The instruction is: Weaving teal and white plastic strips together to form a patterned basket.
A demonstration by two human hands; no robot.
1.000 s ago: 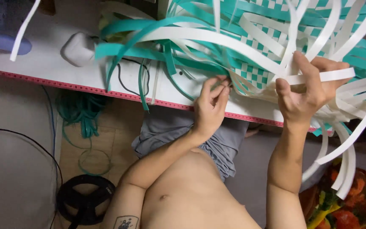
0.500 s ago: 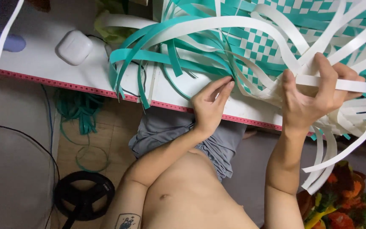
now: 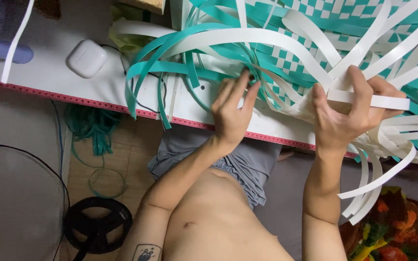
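Woven strips of teal and white are spread over the white table, right of a small white case. Loose strips at the middle are touched by the left hand, fingers spread open. A white strip is gripped tightly in the right hand.

White earbud case, teal cord bundle, black stand base
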